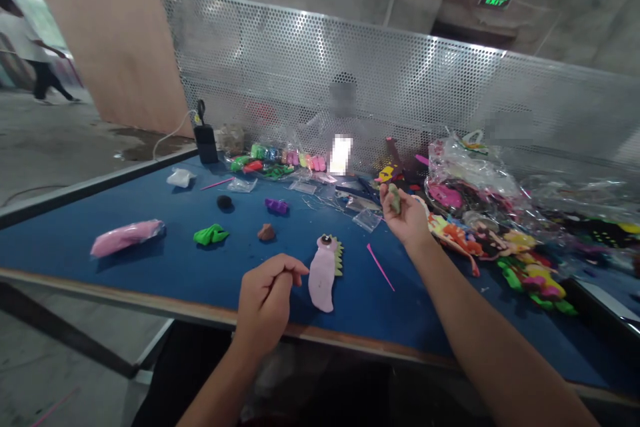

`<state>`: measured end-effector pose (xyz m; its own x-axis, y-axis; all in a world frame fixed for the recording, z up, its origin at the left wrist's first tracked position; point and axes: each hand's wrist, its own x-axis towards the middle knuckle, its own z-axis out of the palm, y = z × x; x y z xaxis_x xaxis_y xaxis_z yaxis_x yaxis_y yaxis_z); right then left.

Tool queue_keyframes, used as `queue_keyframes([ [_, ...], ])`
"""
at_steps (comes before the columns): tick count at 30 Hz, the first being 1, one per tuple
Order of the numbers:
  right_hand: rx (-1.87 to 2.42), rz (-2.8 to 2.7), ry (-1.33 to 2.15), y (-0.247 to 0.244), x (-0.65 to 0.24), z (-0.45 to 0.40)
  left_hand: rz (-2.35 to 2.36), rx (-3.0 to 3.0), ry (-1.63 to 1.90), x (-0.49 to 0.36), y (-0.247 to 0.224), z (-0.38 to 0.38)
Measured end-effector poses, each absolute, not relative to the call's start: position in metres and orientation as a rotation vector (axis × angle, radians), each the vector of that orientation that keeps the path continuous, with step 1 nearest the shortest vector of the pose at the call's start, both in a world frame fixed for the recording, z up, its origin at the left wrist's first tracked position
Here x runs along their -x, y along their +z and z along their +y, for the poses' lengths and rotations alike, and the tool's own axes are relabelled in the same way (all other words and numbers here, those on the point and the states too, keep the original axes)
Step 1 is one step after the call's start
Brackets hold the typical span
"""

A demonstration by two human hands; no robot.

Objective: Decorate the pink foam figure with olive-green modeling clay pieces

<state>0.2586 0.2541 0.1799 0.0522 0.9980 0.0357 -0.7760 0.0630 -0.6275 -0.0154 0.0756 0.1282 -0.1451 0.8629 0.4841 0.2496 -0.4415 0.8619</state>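
Note:
A flat pale pink clay figure (323, 279) lies near the table's front edge, with a dark eye (327, 239) at its top and green spikes (339, 259) along its right side. Just left of the figure is my left hand (267, 297), its fingers curled together, the index fingertip close to the figure's edge; whether anything is inside the fingers is hidden. My right hand (406, 215) is raised above the table farther back, fingers wrapped round a lump of grey-green clay (395, 199). A thin pink stick (381, 267) lies between the figure and my right forearm.
Green (211, 235), brown (267, 233), purple (277, 206) and black (225, 202) clay lumps lie left of centre. A pink clay packet (127, 238) is at far left. Bags and coloured clay (460, 240) crowd the right. A perforated metal screen (280, 60) stands behind.

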Motion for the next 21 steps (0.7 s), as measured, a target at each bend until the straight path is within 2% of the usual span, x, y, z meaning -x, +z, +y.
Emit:
queue_keyframes([
  [21,0.638,-0.599,1.334,0.1829,-0.2656,0.2528,1.224,-1.635,1.645,0.0145,0.1301,0.0749],
])
